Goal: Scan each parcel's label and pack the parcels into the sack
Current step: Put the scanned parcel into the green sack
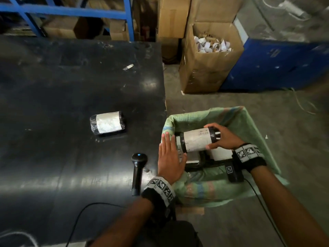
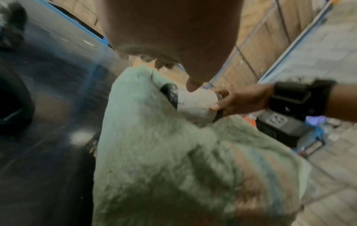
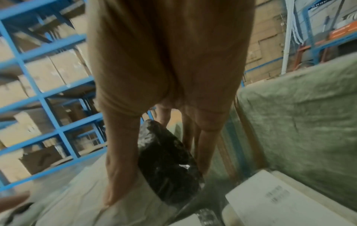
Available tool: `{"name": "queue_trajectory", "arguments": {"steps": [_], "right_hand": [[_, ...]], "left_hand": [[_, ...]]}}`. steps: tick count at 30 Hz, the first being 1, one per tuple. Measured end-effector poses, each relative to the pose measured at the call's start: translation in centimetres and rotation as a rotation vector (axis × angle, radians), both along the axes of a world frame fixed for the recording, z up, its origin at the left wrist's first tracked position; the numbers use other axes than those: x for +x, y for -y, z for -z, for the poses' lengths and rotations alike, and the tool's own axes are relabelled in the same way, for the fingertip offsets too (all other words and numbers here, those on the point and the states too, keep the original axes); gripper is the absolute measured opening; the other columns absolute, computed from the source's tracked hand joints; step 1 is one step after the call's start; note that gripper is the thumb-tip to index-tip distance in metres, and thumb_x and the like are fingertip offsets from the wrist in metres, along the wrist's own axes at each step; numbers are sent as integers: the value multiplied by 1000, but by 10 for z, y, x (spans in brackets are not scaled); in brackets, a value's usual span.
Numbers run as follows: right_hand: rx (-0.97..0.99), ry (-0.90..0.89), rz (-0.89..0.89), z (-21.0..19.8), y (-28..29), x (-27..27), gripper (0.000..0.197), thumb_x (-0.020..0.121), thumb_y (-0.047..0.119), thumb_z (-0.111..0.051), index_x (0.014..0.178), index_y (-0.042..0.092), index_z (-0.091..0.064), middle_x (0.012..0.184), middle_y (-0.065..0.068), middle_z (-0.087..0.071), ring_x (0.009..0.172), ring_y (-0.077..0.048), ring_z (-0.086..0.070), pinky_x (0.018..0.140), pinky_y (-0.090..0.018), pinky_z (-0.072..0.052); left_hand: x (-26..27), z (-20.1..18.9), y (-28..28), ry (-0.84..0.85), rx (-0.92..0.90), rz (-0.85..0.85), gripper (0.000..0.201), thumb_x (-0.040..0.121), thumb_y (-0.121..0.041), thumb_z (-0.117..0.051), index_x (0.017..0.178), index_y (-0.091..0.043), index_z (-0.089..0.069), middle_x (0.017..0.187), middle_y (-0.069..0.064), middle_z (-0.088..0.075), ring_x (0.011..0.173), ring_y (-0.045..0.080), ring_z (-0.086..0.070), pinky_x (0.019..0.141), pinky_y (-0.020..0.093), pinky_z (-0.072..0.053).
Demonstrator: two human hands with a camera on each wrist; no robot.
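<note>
While the left hand (image 1: 170,157) lies flat with fingers straight and together at the lower centre of the head view, its fingertips rest at the near-left rim of the sack (image 1: 249,125), holding nothing. Just left of it, a black handheld scanner (image 1: 138,168) lies on the dark table (image 1: 62,77), a blue light lit on its head, cable trailing toward the bottom edge.

Right of centre, the right hand (image 1: 225,138) grips one end of a black-wrapped parcel (image 1: 195,141), thumb on the near side and fingers curled over the far side; the white label faces up. This parcel sits within the mouth of the green woven sack, over other labelled parcels (image 1: 220,154) already inside. In the right wrist view the thumb and fingers (image 3: 119,160) straddle the shiny black end of the parcel (image 3: 168,160), with the sack wall (image 3: 299,114) at right.

Further up, mid-left of the head view, a second parcel (image 1: 107,124) lies alone on the table, label up.

At upper right stands an open cardboard box (image 1: 204,72) of paper scraps; blue shelving (image 1: 71,9) crosses the upper left.
</note>
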State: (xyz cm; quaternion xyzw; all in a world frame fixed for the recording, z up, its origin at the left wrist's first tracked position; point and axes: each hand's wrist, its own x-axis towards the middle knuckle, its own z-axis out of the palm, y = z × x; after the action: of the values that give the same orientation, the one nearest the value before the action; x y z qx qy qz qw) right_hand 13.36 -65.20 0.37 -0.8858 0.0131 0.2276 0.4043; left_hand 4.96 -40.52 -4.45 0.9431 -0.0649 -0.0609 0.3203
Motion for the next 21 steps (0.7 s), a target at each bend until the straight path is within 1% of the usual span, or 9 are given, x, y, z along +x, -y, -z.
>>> {"name": "queue_trajectory", "arguments": {"steps": [1,3,4,7,10,15,17,19,21], "right_hand": [[-7,-12,4,9,0,8,85,53,3,-94,124,26,-54,118,-1,-62,114,-26,-61,88,-37,-58],[-24,-27,12,25,-5,23,86,55,1,-92,129,17,-52,118,-1,-59,114,-24,-59,85,-26,-53],[-36,-29,14,31,-9,29,87,55,0,-92,131,13,-51,119,-3,-58,113,-23,-57,86,-24,-51],[-62,-48,39,52,-23,45,88,56,-3,-90,133,7,-49,119,-8,-58,112,-23,-56,92,-31,-49],[-127,-62,70,76,-34,49,89,59,-2,-88,136,9,-44,126,-14,-59,115,-28,-58,97,-39,-51],[-206,-65,133,101,-42,41,86,69,2,-84,141,12,-38,130,-16,-60,119,-34,-58,93,-34,-47],[-234,-65,136,98,-42,41,87,68,2,-84,141,14,-38,131,-15,-59,120,-34,-58,95,-35,-47],[-282,-75,125,88,-42,42,88,65,3,-85,140,18,-40,131,-13,-59,121,-33,-57,100,-38,-48],[-396,-132,77,71,-43,41,82,67,13,-84,137,24,-43,130,-10,-59,119,-31,-58,101,-45,-49]], "left_hand": [[1,5,7,18,39,9,81,99,-45,-41,161,-3,-11,170,18,0,156,30,8,128,51,-14],[0,11,14,16,133,29,82,97,-48,-30,160,0,-10,169,20,0,157,34,4,126,52,-17],[-1,16,15,4,176,35,83,96,-49,-27,160,0,-8,169,20,1,157,35,5,126,52,-17],[-4,23,13,6,252,50,83,98,-49,-29,161,-1,-2,169,19,8,158,32,9,127,50,-15],[-6,25,10,29,264,59,84,98,-48,-34,161,-2,-3,170,18,5,158,32,6,128,49,-16],[-4,29,9,40,273,63,86,96,-48,-41,161,-3,-8,170,18,0,158,32,1,127,51,-19],[-4,30,8,30,252,62,85,95,-48,-42,161,-4,-12,170,18,-3,158,32,-2,126,51,-20],[-2,28,6,8,197,87,85,95,-47,-43,162,-8,-10,170,17,1,158,31,2,127,51,-16],[3,25,-2,-27,50,142,84,95,-42,-48,163,-14,-6,171,14,6,158,28,7,128,49,-13]]}}
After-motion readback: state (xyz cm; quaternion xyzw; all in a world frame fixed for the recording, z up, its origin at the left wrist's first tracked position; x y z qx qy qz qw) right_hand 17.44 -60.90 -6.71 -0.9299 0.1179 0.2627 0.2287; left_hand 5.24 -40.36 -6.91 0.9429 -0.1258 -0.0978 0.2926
